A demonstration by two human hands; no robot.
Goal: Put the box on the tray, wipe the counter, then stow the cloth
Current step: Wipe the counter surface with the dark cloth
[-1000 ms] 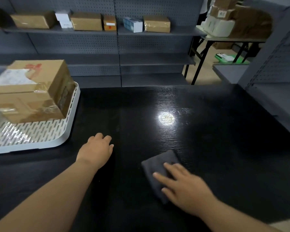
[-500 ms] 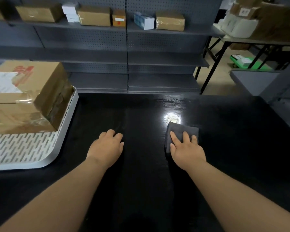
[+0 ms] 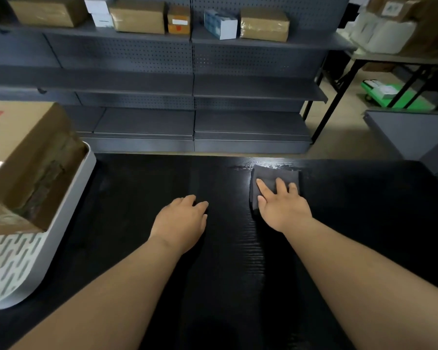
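A taped cardboard box (image 3: 23, 157) sits in the white slotted tray (image 3: 68, 210) at the left of the black counter (image 3: 238, 274). My right hand (image 3: 281, 208) lies flat, fingers spread, pressing a folded dark grey cloth (image 3: 273, 176) onto the counter close to its far edge. My left hand (image 3: 180, 221) rests palm down on the bare counter, left of the cloth, fingers loosely curled and holding nothing. The box's left part is cut off by the frame.
Grey metal shelving (image 3: 192, 84) stands behind the counter, with several boxes (image 3: 137, 18) on its top shelf. A folding table (image 3: 390, 59) with stacked packages and a green cart (image 3: 395, 97) are at the back right. A grey shelf unit (image 3: 415, 132) borders the counter's right side.
My right hand has pushed the cloth away from me, from near the front of the counter up to its far edge. My left hand has stayed resting on the counter.
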